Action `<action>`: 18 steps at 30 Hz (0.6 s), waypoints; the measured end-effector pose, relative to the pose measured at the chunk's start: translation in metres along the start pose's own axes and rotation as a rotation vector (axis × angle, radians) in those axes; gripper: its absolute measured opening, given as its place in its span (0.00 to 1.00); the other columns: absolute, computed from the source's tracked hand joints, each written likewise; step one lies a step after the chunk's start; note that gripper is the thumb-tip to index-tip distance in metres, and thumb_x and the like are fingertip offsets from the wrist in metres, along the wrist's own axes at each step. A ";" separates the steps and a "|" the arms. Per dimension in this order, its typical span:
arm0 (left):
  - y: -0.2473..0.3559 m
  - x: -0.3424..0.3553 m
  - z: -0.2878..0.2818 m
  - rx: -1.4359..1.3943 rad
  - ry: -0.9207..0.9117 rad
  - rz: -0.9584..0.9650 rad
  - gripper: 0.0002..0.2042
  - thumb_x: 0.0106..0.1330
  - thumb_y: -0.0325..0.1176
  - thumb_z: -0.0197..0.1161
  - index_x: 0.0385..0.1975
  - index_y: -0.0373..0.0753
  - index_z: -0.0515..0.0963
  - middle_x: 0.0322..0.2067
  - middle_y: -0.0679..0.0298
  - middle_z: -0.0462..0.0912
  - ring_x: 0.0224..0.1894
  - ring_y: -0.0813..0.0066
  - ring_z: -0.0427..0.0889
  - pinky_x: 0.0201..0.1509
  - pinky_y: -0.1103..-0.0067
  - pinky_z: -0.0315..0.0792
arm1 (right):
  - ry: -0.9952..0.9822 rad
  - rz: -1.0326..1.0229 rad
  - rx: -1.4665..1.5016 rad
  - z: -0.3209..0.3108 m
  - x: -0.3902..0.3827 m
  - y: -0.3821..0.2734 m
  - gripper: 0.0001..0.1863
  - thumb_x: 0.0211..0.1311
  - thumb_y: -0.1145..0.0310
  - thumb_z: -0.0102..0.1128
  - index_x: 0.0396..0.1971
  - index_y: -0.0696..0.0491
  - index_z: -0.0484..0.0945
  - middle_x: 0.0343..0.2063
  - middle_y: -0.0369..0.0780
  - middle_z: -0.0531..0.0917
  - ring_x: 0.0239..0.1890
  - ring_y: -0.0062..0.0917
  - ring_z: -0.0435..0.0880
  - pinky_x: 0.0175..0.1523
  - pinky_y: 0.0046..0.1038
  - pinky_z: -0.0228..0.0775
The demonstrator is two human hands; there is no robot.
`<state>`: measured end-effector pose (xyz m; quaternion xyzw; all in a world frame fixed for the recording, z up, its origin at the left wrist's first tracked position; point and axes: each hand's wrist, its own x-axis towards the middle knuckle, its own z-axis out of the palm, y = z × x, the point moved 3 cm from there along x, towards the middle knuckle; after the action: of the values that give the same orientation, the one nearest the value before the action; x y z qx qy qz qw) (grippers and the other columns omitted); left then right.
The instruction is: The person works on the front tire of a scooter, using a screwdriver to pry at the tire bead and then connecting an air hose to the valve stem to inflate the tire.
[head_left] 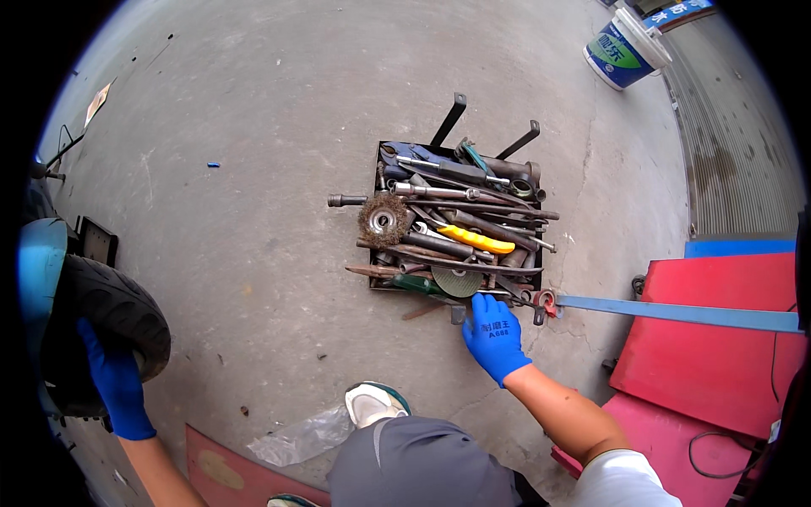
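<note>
My right hand (494,336) in a blue glove reaches to the near edge of a black metal toolbox (372,169). Its fingers are stretched out, the tips touching tools beside a round grinding disc (457,281). The box is heaped with tools: a wire wheel brush (383,220), a yellow-handled tool (477,239), a ratchet-like socket handle (435,192) and several rusty bars. My left hand (117,380), also blue-gloved, lies against a black tyre (122,308) at the far left, one finger extended along it. Part of that hand's grip is hidden.
Beside the box's right corner, a blue bar (676,311) with a red end crosses toward red panels (705,329). A white-and-blue bucket (623,51) stands at the far right near a shutter (735,144). Clear plastic film (304,437) lies by my shoe (376,404).
</note>
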<state>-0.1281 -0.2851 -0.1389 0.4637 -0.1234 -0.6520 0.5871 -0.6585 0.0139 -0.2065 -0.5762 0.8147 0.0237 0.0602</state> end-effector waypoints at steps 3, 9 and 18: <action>-0.002 0.006 -0.016 0.068 -0.148 0.048 0.31 0.76 0.51 0.47 0.72 0.38 0.54 0.71 0.59 0.58 0.71 0.65 0.57 0.77 0.71 0.45 | 0.023 0.045 -0.033 0.017 0.005 0.003 0.14 0.56 0.67 0.61 0.40 0.54 0.73 0.33 0.43 0.78 0.35 0.37 0.78 0.40 0.38 0.74; -0.008 0.018 -0.040 0.202 -0.251 0.177 0.29 0.77 0.49 0.48 0.69 0.35 0.59 0.68 0.59 0.63 0.69 0.66 0.62 0.76 0.72 0.50 | -0.086 -0.094 0.188 -0.011 0.008 0.017 0.08 0.57 0.71 0.59 0.35 0.53 0.71 0.28 0.46 0.78 0.34 0.42 0.78 0.39 0.42 0.71; -0.014 0.012 -0.037 0.345 -0.175 0.273 0.28 0.76 0.46 0.51 0.66 0.30 0.63 0.65 0.59 0.69 0.64 0.70 0.68 0.72 0.75 0.58 | -0.338 0.047 0.177 -0.048 0.003 0.009 0.08 0.58 0.67 0.55 0.35 0.54 0.71 0.29 0.50 0.81 0.35 0.47 0.81 0.38 0.47 0.71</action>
<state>-0.1084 -0.2770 -0.1744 0.4778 -0.3448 -0.5737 0.5690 -0.6714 0.0093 -0.1591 -0.5372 0.8053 0.0496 0.2458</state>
